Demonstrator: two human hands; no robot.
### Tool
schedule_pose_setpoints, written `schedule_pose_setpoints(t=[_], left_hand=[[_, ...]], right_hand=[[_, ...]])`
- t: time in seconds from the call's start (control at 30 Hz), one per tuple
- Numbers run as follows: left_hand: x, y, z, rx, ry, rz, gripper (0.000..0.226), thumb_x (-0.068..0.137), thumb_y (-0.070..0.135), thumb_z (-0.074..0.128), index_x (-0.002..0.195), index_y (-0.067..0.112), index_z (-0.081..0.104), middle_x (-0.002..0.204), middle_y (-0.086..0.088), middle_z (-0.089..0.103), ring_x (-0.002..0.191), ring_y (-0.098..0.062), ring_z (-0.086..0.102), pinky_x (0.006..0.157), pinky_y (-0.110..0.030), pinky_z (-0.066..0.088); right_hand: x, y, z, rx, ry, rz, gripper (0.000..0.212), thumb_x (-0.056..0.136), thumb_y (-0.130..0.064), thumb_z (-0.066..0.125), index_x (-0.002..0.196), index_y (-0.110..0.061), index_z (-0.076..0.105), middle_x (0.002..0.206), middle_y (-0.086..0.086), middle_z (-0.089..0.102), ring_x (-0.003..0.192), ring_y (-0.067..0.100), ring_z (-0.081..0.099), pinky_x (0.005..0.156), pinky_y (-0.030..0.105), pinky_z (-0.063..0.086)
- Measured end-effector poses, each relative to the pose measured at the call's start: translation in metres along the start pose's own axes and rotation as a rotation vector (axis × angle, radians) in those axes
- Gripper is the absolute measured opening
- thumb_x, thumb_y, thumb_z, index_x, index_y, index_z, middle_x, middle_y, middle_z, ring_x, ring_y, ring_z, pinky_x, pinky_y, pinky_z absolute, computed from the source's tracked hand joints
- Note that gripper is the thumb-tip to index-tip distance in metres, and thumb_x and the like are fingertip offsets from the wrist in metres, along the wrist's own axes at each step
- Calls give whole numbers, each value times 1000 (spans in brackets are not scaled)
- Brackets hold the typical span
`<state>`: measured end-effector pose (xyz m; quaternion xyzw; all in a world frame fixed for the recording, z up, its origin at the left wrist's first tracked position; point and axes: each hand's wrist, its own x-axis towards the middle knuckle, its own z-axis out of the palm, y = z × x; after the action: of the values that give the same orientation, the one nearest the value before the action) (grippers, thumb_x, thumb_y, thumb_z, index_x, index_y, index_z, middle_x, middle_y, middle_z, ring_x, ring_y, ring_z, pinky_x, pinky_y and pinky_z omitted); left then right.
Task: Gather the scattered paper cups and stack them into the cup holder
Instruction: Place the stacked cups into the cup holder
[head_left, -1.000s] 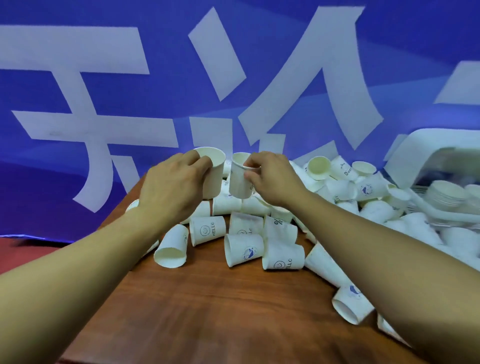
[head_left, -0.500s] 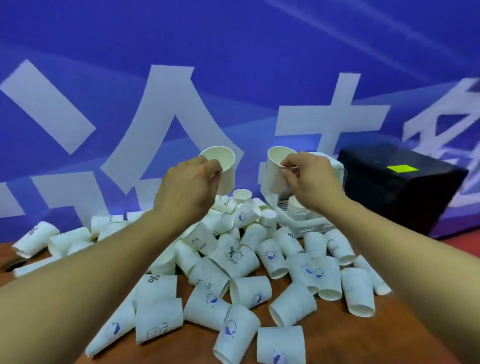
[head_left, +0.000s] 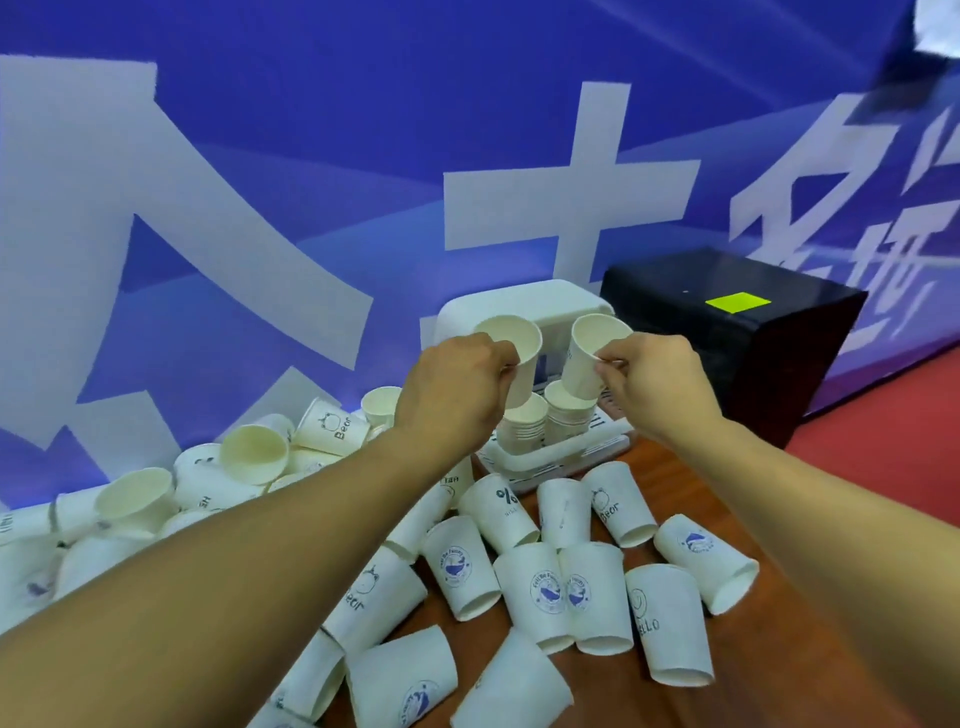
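My left hand (head_left: 452, 395) grips a white paper cup (head_left: 517, 343), mouth up, just above the left stack of cups (head_left: 524, 426) in the white cup holder (head_left: 519, 304). My right hand (head_left: 654, 384) pinches a second white cup (head_left: 589, 358) by its wall, tilted, over the right stack (head_left: 566, 415). Both stacks stand side by side on the holder's tray. Several loose printed cups (head_left: 540, 592) lie scattered on the brown wooden table (head_left: 727, 691) below my forearms, most on their sides.
A black box (head_left: 727, 332) with a yellow-green sticker stands right of the holder. A blue banner (head_left: 311, 182) with large white characters rises behind the table. More cups (head_left: 249, 452) pile up at the left. Red floor (head_left: 893, 415) shows at the right.
The view has swung right and closer to the holder. Both hands have carried their cups from beside the pile to just above the two stacks in the holder.
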<state>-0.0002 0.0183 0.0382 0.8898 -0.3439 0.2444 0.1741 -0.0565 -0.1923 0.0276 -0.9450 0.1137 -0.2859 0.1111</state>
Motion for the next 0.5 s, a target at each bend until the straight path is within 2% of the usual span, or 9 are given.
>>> schedule_pose_setpoints(t=[0.13, 0.27, 0.43, 0.5], left_hand=[[10, 0, 31, -7, 4, 41, 26, 100, 32, 47, 109, 22, 69, 102, -3, 67, 89, -30, 61, 73, -38, 52], [11, -7, 56, -20, 17, 61, 24, 99, 28, 49, 105, 19, 70, 94, -4, 67, 84, -29, 61, 66, -36, 48], [10, -12, 78, -60, 71, 60, 18, 96, 24, 56, 102, 17, 72, 87, -5, 69, 78, -29, 61, 61, -37, 50], [12, -12, 85, -73, 75, 66, 18, 96, 24, 56, 101, 17, 72, 86, -5, 69, 77, -28, 61, 60, -36, 48]], right_hand=[[12, 6, 20, 24, -22, -13, 22, 94, -32, 59, 97, -17, 74, 88, 7, 71, 75, 24, 65, 74, 39, 58], [19, 4, 37, 19, -65, -16, 24, 97, -32, 57, 104, -15, 73, 93, 6, 71, 79, 21, 66, 76, 32, 57], [23, 5, 59, -44, -141, 4, 24, 97, -34, 55, 107, -18, 71, 95, 5, 70, 79, 21, 66, 80, 39, 59], [24, 8, 65, -75, -171, 13, 24, 98, -34, 54, 103, -18, 71, 91, 5, 70, 76, 21, 65, 77, 40, 60]])
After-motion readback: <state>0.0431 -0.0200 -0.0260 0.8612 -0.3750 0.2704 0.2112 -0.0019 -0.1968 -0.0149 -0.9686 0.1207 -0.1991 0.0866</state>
